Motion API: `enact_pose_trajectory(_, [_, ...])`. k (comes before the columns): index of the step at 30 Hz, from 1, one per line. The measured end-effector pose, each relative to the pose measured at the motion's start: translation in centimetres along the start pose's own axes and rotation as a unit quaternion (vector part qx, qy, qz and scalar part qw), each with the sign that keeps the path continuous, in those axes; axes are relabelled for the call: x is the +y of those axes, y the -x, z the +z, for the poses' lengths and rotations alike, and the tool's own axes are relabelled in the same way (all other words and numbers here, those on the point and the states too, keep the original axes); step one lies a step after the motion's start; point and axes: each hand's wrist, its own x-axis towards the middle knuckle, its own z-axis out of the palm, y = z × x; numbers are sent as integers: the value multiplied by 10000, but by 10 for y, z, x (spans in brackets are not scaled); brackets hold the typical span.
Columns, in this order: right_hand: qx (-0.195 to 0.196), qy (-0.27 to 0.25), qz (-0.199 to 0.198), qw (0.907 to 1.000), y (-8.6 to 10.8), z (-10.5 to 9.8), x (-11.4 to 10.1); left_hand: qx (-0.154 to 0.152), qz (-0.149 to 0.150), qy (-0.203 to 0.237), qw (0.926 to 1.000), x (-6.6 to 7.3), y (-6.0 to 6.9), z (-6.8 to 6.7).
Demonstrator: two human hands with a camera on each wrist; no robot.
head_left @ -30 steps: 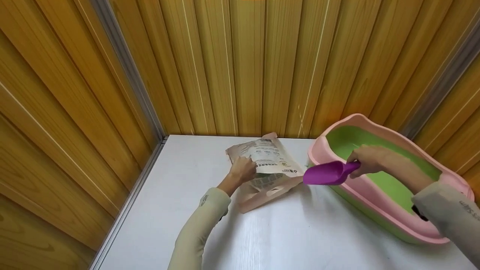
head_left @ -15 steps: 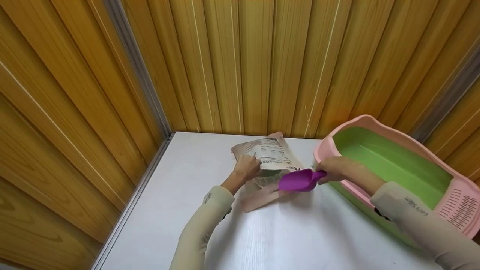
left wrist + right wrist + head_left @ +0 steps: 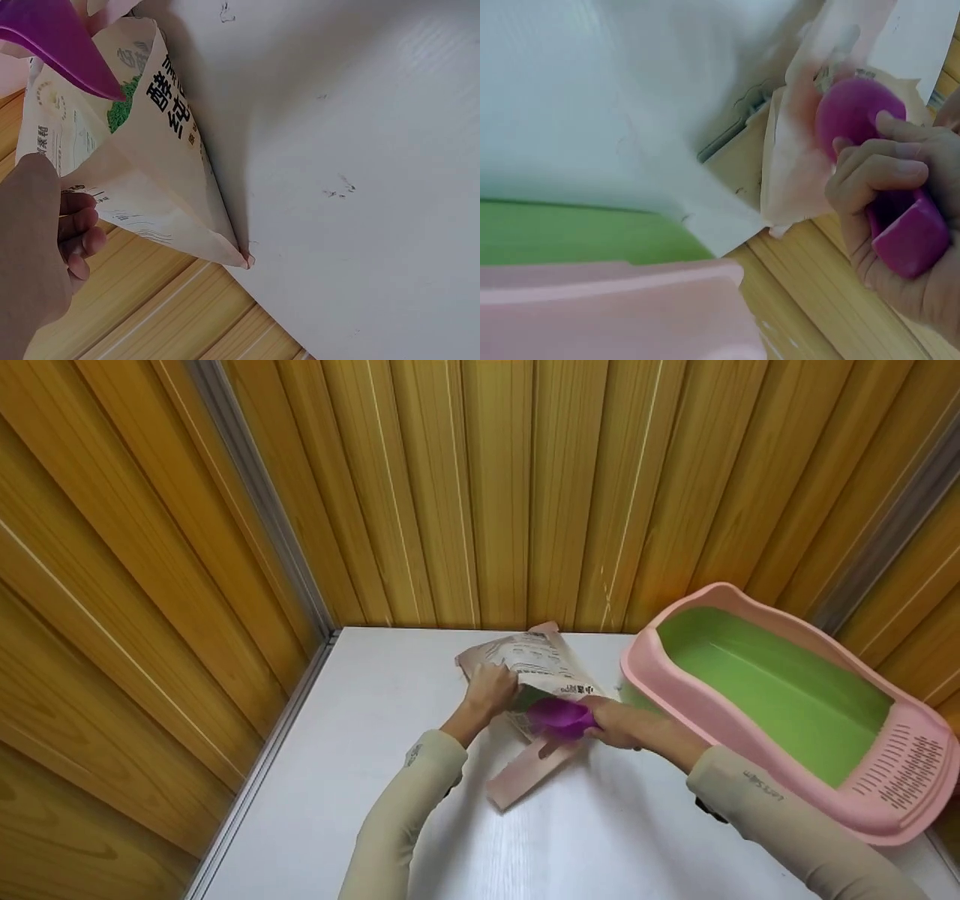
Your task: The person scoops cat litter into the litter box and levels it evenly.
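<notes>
A paper-like printed bag [image 3: 534,656] lies on the white table, its mouth facing me. My left hand [image 3: 493,688] grips the mouth's upper edge and lifts it; in the left wrist view its fingers [image 3: 79,225] curl at the bag's rim. Green granules [image 3: 122,112] show inside. With my right hand [image 3: 619,724] I hold a purple scoop [image 3: 559,716] by its handle, fingers wrapped round it in the right wrist view. The scoop's bowl is at the bag's mouth, its tip partly inside. A pinkish flap [image 3: 525,776] with a slot hangs forward from the mouth.
To the right stands a litter box with a pink rim [image 3: 742,727] and a green basin [image 3: 780,690]; a slotted pink step [image 3: 904,776] is at its near end. Wood-patterned walls [image 3: 495,495] close off the back and sides of the table [image 3: 337,780].
My right hand has carried the scoop left from over the litter box to the bag's mouth. My left hand keeps its hold on the bag; the flap has dropped lower.
</notes>
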Motion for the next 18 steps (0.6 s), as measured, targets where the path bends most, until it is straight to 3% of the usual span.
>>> enact_pose_trajectory(5, [647, -51, 466, 9968, -2, 4, -16, -15, -37, -96, 9999, -3, 1, -1])
enact_pose_trajectory(11, [763, -752, 1202, 9870, 1, 5, -40, -24, 1, -171, 9999, -5, 0, -1])
enact_pose_trajectory(18, [667, -941, 1310, 9846, 2, 21, -43, -42, -113, -124, 9999, -7, -3, -3])
